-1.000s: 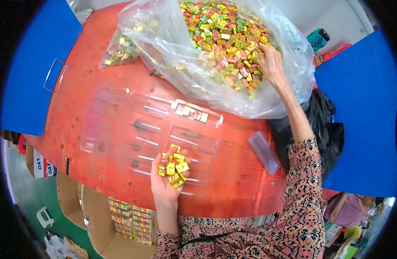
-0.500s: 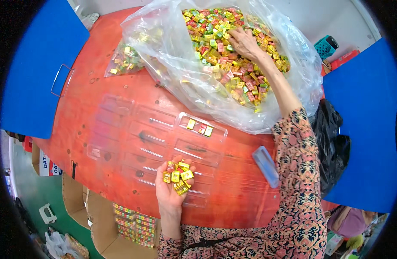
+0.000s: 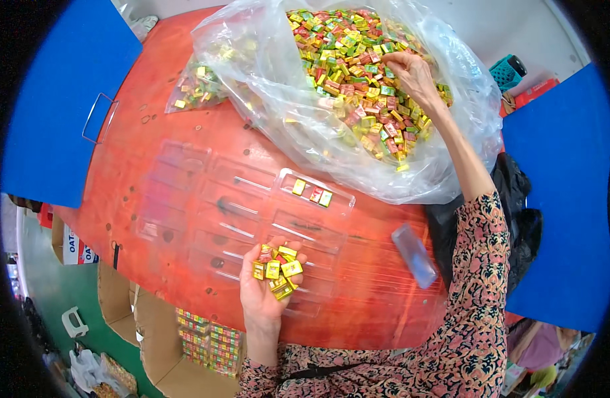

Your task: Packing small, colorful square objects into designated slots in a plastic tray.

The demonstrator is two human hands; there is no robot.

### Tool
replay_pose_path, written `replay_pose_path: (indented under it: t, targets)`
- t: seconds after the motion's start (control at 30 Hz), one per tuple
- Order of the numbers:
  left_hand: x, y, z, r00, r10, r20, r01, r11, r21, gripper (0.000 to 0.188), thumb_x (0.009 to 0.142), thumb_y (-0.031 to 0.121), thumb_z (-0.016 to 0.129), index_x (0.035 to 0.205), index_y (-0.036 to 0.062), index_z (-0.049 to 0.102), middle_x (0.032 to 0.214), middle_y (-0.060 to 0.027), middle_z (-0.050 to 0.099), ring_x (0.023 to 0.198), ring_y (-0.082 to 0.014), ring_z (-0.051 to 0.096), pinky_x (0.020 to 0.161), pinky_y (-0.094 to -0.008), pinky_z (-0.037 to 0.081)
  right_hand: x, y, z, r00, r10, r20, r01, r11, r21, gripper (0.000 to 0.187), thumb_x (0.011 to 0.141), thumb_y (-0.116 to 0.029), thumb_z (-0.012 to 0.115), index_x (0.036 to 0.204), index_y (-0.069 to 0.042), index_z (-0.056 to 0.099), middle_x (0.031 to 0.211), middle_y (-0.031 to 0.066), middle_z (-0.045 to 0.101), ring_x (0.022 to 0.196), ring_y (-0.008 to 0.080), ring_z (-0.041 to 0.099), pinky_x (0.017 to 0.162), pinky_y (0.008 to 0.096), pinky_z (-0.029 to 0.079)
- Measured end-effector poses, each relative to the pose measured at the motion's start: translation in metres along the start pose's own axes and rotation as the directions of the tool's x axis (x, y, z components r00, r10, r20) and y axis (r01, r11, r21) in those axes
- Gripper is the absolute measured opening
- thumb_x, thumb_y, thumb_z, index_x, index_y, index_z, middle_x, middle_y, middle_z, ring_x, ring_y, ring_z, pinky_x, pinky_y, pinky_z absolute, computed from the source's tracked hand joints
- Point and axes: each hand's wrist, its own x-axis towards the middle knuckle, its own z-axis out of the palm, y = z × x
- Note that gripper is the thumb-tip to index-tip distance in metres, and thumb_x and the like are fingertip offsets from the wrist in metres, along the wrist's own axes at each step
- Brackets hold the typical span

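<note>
My left hand is held palm up above the near edge of the clear plastic tray, cupping several small, mostly yellow wrapped candies. Over the big heap of red, yellow and green wrapped candies in the clear plastic bag, my right hand has its fingers bent together at the pile; whatever they pinch is too small to make out. One compartment at the tray's far right holds three candies, one apart from the other two.
A narrow clear plastic piece lies on the red table at right, near a black bag. Blue panels flank the table. Below left, an open cardboard box holds filled packs.
My right hand has shifted right and slightly nearer across the heap, lifting from among the candies. My left hand keeps its candies in nearly the same place. The view has shifted slightly.
</note>
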Motion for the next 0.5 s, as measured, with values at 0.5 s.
replay_pose_path:
  t: [0.5]
  targets:
    - [-0.013,0.0,-0.006,1.0,0.011,0.012,-0.01,0.998,-0.055,0.035,0.09,0.03,0.041,0.108,0.0028,0.053,0.107,-0.0206,0.056,0.091,-0.034,0.054,0.057,-0.0375,0.049,0.018,-0.057,0.073,0.888,-0.392,0.24,0.407,0.913,-0.016,0.019,0.078,-0.016,0.06,0.093,-0.005,0.064,0.092,0.0111,0.058,0.089,0.0265,0.055,0.079,0.0359,0.043]
